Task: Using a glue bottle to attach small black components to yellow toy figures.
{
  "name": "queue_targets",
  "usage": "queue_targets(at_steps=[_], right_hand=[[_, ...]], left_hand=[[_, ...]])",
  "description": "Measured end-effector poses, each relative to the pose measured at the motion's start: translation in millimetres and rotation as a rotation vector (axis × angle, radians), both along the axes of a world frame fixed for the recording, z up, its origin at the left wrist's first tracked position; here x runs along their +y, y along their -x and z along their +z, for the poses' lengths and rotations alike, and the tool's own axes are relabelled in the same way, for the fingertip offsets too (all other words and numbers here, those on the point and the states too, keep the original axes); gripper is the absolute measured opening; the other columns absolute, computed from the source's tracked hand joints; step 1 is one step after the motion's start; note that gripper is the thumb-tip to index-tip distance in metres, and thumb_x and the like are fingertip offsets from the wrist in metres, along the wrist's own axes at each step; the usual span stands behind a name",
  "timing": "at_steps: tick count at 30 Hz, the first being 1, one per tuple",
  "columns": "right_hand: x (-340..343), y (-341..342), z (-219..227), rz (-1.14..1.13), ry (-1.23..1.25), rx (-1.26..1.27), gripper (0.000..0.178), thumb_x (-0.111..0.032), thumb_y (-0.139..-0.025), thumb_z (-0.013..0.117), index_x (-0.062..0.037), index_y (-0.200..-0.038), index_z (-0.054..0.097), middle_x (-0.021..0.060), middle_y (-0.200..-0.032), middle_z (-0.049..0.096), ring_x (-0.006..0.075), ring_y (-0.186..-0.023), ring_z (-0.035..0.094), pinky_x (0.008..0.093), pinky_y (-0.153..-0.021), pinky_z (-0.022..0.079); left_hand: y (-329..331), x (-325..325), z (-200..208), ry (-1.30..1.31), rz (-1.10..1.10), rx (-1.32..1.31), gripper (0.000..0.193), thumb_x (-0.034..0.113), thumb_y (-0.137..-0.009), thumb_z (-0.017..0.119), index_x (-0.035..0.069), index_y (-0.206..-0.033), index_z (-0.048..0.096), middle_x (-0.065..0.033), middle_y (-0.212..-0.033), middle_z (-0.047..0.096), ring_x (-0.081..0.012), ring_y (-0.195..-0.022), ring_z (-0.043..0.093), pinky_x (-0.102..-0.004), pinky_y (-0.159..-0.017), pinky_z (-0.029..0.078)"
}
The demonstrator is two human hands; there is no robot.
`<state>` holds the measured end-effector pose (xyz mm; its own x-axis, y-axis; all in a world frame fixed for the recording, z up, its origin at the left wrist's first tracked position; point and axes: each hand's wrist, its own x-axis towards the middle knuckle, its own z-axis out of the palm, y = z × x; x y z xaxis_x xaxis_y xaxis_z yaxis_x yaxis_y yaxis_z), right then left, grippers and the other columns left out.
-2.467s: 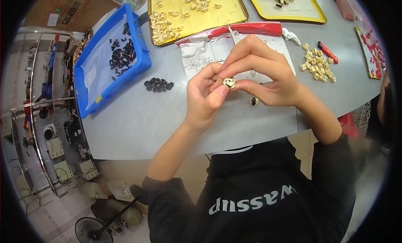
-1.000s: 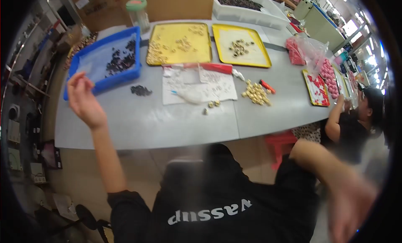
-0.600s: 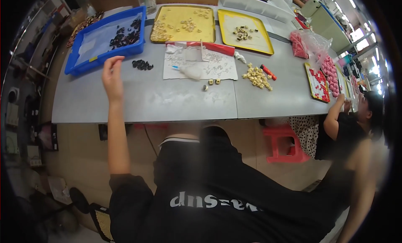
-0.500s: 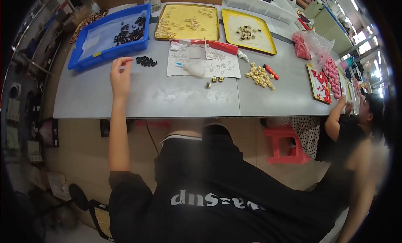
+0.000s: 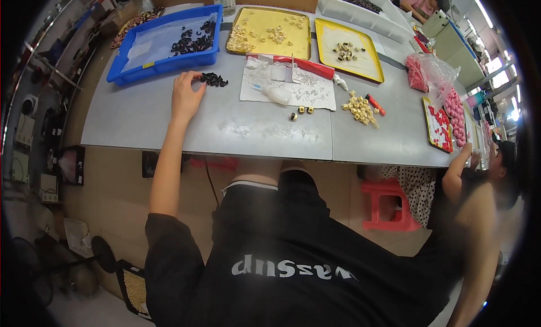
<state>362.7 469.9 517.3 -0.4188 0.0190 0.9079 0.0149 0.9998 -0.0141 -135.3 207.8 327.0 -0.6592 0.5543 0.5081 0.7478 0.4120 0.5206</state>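
Note:
My left hand [image 5: 187,96] is on the grey table, at the left end of a small pile of black curved pieces [image 5: 214,79]. Its thumb and forefinger are apart, with the fingertips at the edge of the pile; no piece shows between them. Behind it stands a blue tray [image 5: 147,70] with more black pieces on a pale liner. Right of the pile lies a white sheet [image 5: 251,90] with a squeeze bottle [image 5: 278,95], blue at its tip. Just below the sheet are a few small gold-and-black cubes [image 5: 301,109]. My right arm shows blurred at the right; its hand is out of view.
Two yellow trays [image 5: 269,52] [image 5: 354,73] with small pieces stand at the back. A heap of cream cubes [image 5: 360,109] lies beside a red tube [image 5: 375,104]. At right are pink balls [image 5: 454,110], a tray of red pieces [image 5: 433,136] and a co-worker [image 5: 470,178].
My left hand has moved right, from beside the blue tray to the small black pile. The whole view has shifted slightly.

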Motion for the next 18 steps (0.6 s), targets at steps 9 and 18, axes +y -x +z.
queue_targets(at_steps=[9, 18], right_hand=[[10, 20, -5, -0.023, 0.009, 0.007, 0.033, -0.031, -0.091, 0.048, -0.0022, -0.099, 0.062, 0.0122, -0.099, 0.060, 0.0216, -0.085, 0.057, 0.0350, -0.078, 0.045], [28, -4, -23, -0.028, 0.037, 0.047, 0.035, -0.033, -0.091, 0.047, -0.0021, -0.099, 0.061, 0.0123, -0.098, 0.059, 0.0218, -0.085, 0.057, 0.0350, -0.078, 0.044]], left_hand=[[2, -4, 6, -0.038, 0.025, -0.037, 0.020, 0.004, -0.076, 0.066, 0.000, -0.094, 0.059, -0.0109, -0.089, 0.065, -0.0214, -0.085, 0.063, -0.0300, -0.077, 0.048], [2, -14, 3, -0.154, 0.155, -0.175, 0.027, 0.005, -0.076, 0.067, 0.003, -0.100, 0.057, -0.0064, -0.086, 0.064, -0.0145, -0.079, 0.062, -0.0266, -0.072, 0.050]])
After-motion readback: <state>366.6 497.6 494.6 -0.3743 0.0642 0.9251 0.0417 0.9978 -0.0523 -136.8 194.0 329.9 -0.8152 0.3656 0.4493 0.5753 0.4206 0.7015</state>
